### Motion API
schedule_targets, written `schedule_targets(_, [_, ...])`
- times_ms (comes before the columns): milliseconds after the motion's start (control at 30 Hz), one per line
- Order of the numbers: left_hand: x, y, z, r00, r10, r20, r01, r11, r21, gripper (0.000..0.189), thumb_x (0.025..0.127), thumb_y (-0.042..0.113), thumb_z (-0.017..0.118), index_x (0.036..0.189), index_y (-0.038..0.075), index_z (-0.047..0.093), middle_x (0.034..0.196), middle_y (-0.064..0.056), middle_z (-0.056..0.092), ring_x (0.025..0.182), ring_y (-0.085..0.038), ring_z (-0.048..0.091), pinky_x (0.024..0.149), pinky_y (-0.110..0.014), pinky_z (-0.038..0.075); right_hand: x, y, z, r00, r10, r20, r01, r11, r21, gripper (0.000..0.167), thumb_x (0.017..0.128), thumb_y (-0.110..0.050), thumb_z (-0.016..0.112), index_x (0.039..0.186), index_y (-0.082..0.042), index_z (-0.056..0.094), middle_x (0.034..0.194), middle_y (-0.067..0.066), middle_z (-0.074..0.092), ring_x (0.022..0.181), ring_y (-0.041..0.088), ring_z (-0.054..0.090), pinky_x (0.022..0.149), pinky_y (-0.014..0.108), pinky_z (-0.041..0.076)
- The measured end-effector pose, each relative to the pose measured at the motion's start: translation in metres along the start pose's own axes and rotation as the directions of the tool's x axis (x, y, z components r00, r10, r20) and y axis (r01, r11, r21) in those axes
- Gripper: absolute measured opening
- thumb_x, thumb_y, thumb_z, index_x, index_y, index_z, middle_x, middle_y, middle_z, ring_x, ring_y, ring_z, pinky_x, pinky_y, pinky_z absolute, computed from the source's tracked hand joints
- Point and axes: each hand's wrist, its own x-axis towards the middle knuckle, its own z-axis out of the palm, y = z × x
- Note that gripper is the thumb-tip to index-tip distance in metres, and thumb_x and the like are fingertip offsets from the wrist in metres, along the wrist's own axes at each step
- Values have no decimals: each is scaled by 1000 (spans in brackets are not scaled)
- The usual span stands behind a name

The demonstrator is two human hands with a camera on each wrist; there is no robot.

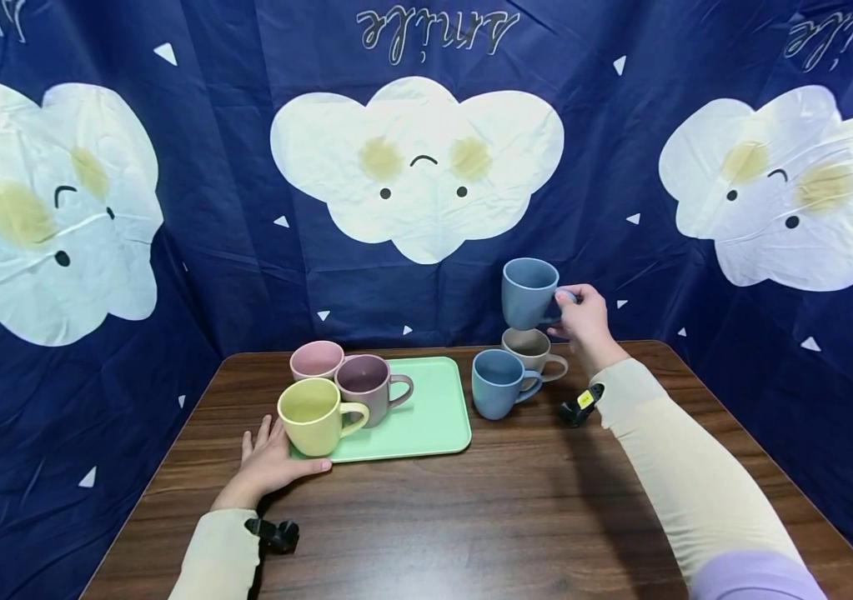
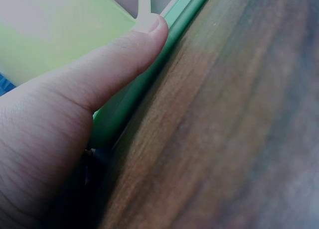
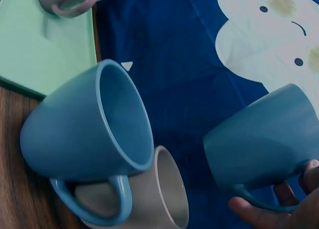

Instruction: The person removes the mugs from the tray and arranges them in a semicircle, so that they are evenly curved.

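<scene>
Blue mug point(image 1: 527, 292): held by right grip point(image 1: 584, 321); left grip point(image 1: 272, 462) wide at tray point(image 1: 434, 400). Grey mug point(image 1: 533, 346), desk's point(image 1: 426, 525) far edge: possibly struck if hold loosens.

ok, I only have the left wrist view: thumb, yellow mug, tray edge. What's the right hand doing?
Observer: The right hand holds a blue mug up off the table.
Operator: Anything on the far side of the yellow mug?
Observer: Yes, a pink mug. Its base is hidden.
Operator: And right of the tray?
Observer: A second blue mug stands there, just in front of a grey mug.
</scene>
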Motion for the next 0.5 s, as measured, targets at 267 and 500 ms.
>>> schedule_targets(267, [0,-2,2,1000,14,-23,-14,1000,-10,130,68,68,80,158,-4,20,160,-35,18,147,-58,3,110,-76,-8,6,2,-16,1000,-3,-23,3,1000,-10,17,106,-14,50,117,-1,52,112,9,51,83,26,64,57,28,59])
schedule_targets(500, [2,-7,5,999,21,-30,-21,1000,-7,132,68,71,79,159,-3,18,161,-35,17,148,-58,1,110,-76,-10,12,7,-29,999,2,-55,-3,1000,-23,19,107,-14,49,120,0,52,114,10,50,79,21,61,54,26,56])
